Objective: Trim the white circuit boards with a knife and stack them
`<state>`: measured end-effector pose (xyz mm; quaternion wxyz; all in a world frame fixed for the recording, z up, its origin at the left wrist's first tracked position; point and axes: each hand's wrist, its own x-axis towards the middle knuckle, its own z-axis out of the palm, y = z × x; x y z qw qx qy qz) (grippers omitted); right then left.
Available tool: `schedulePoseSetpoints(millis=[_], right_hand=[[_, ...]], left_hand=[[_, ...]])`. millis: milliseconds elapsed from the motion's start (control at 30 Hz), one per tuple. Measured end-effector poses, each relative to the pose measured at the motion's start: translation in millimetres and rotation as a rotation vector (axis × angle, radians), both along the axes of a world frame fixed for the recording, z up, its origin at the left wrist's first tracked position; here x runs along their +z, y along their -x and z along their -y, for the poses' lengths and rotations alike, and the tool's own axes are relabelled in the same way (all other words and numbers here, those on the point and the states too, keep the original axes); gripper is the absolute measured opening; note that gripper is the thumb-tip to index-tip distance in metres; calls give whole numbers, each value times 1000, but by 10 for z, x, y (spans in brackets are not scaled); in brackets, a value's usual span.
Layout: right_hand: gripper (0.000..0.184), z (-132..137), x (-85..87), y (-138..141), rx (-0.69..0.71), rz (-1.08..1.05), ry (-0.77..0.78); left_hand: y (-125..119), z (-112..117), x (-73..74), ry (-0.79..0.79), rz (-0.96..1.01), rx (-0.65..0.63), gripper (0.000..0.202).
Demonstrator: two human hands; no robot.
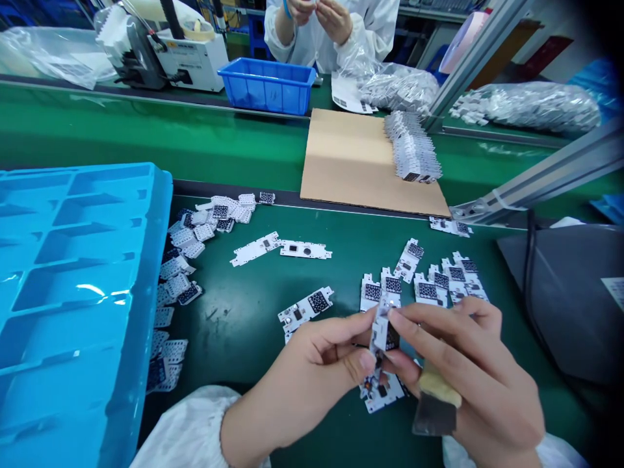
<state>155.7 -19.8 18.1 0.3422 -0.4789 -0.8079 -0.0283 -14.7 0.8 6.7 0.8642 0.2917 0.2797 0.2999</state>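
Note:
My left hand [326, 364] is closed around a small white circuit board [379, 333], thumb and fingers along its edges. The board is tilted up, with a black display part on its side. My right hand [468, 370] pinches the upper part of this same board with its fingertips. Against the right palm sits a yellow piece with a dark, flat, see-through end [435, 413]; its kind is unclear. Below the hands lie more white boards [383, 393], partly hidden. Beside my left hand rests another loose board [306, 308].
At left stands a blue compartment tray [97, 273], with a heap of small white-and-black display pieces [178, 286] along it. More boards [426, 289] lie at right. Behind are a cardboard sheet [346, 162], stacked boards [413, 146], a blue bin [268, 88] and a co-worker's hands [334, 19].

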Motion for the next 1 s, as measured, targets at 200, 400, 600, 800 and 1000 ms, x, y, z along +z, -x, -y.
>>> schedulePoseSetpoints(millis=[200, 400, 600, 800, 1000], right_hand=[[15, -23, -4, 53, 19, -26, 6], [18, -20, -72, 82, 57, 5, 81], [34, -11, -110, 64, 20, -120, 163], [35, -15, -86, 50, 31, -224, 174], [21, 2, -62, 25, 83, -54, 119]], left_hand=[[1, 36, -48, -49, -34, 18, 21], [-4, 63, -92, -28, -86, 49, 24], [6, 80, -118, -43, -153, 11, 35], [-1, 69, -70, -2, -110, 18, 31], [-2, 80, -71, -70, -145, 59, 16]])
